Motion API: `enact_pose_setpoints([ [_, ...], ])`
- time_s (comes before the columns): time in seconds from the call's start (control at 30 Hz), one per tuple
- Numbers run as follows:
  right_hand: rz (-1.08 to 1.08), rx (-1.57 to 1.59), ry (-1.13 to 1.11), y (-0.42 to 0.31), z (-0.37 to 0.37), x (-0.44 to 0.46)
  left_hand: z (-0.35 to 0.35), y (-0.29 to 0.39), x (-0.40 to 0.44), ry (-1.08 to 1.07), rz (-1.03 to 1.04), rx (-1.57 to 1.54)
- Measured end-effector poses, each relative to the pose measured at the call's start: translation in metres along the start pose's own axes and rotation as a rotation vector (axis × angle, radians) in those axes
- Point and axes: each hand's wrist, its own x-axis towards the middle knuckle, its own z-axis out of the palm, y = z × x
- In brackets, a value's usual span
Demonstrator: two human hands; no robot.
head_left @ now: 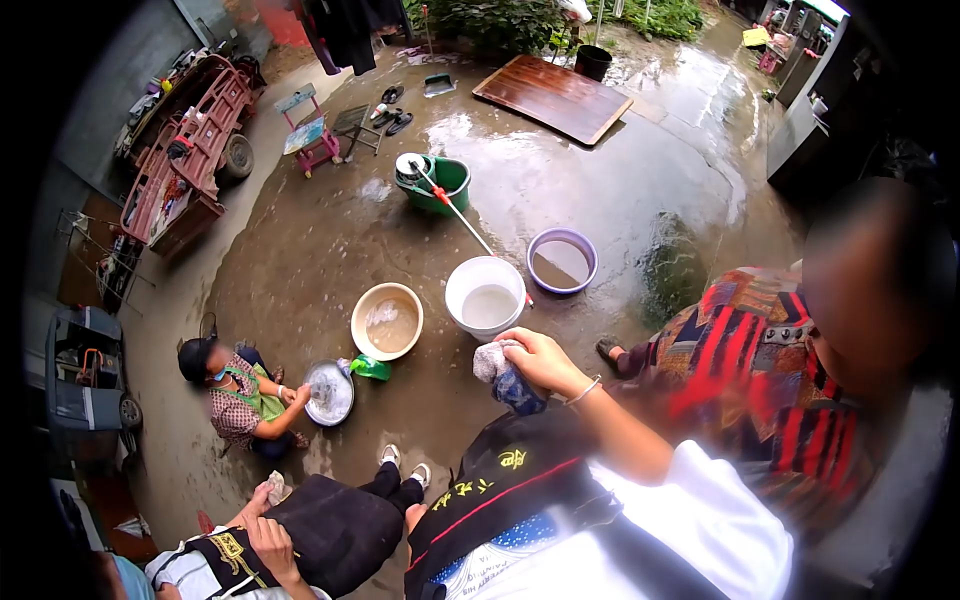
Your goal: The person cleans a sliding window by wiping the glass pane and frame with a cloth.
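My right hand (548, 362) is closed around a bunched cloth (490, 361), pale grey with a dark blue part hanging below. It is held in front of my black apron (500, 465), just below a white bucket (456, 297) in the view. Cloudy liquid stands in that bucket. At the apron's left edge a small patch of skin shows, seemingly my left hand (415, 516); its fingers are hidden.
Around the bucket stand a purple-rimmed basin (594, 262), a cream basin (357, 325) and a green mop bucket (458, 180). A crouching person (240, 410) works at a metal basin (329, 422). Other people are close on my left and right. The ground (300, 260) is wet.
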Motion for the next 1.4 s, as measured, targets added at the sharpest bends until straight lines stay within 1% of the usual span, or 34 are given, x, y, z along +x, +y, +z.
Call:
enact_pose_setpoints([
  [0.13, 0.022, 0.038, 0.013, 0.011, 0.004, -0.008, 0.018, -0.012, 0.002, 0.033, -0.09, -0.193],
  [0.23, 0.02, 0.131, 0.014, 0.024, 0.002, -0.007, 0.043, -0.022, 0.013, 0.055, -0.121, -0.432],
  [0.27, 0.008, 0.165, 0.005, 0.035, 0.004, -0.005, 0.041, -0.026, 0.019, -0.168, -0.119, -0.497],
  [0.3, 0.016, 0.215, -0.002, 0.037, 0.002, -0.007, 0.036, -0.009, 0.007, -0.149, -0.153, -0.418],
  [0.33, 0.023, 0.266, -0.009, 0.035, -0.001, -0.009, 0.021, 0.061, -0.037, -0.134, -0.188, -0.341],
  [0.37, -0.003, 0.263, -0.018, 0.034, -0.003, -0.009, 0.028, 0.063, -0.034, -0.072, -0.187, -0.376],
  [0.4, -0.03, 0.26, -0.016, 0.031, -0.004, -0.006, 0.024, 0.08, -0.04, -0.085, -0.196, -0.411],
  [0.47, 0.003, 0.246, -0.011, 0.029, -0.007, -0.007, 0.025, 0.095, -0.046, -0.061, -0.156, -0.433],
  [0.53, 0.036, 0.286, -0.027, 0.033, -0.007, -0.003, 0.024, 0.105, -0.056, -0.036, -0.162, -0.433],
  [0.57, 0.041, 0.298, -0.036, 0.032, -0.007, -0.002, 0.025, 0.103, -0.057, -0.034, -0.148, -0.418],
  [0.73, 0.049, 0.291, -0.062, 0.022, -0.006, -0.002, 0.026, 0.078, -0.068, -0.026, -0.201, -0.387],
  [0.8, 0.049, 0.34, -0.074, 0.016, -0.003, -0.002, 0.023, 0.066, -0.075, -0.031, -0.223, -0.373],
  [0.9, 0.031, 0.293, -0.084, 0.01, -0.003, -0.002, 0.02, 0.061, -0.087, -0.092, -0.218, -0.28],
  [0.97, 0.009, 0.277, -0.061, 0.015, -0.003, -0.001, 0.017, 0.061, -0.092, -0.098, -0.227, -0.104],
  [1.0, -0.012, 0.258, -0.047, 0.018, -0.003, -0.001, 0.018, 0.061, -0.094, -0.105, -0.218, -0.095],
  [1.07, -0.03, 0.27, -0.028, 0.022, -0.003, -0.003, 0.026, 0.056, -0.095, -0.021, -0.18, -0.152],
  [1.13, -0.067, 0.293, -0.033, 0.022, -0.001, -0.004, 0.032, 0.048, -0.086, -0.024, -0.186, -0.21],
  [1.2, -0.072, 0.272, -0.02, 0.022, -0.001, -0.006, 0.03, 0.055, -0.081, -0.161, -0.141, -0.197],
  [1.23, -0.085, 0.228, -0.004, 0.024, -0.002, -0.006, 0.032, 0.058, -0.081, -0.16, -0.143, -0.201],
  [1.3, -0.094, 0.182, 0.013, 0.025, -0.003, -0.007, 0.033, 0.081, -0.088, -0.067, -0.225, -0.418],
  [1.37, -0.078, 0.073, 0.013, 0.025, -0.007, -0.01, 0.031, 0.087, -0.083, -0.076, -0.197, -0.41],
  [1.4, -0.073, 0.068, 0.019, 0.024, -0.009, -0.012, 0.032, 0.085, -0.078, -0.083, -0.167, -0.402],
])
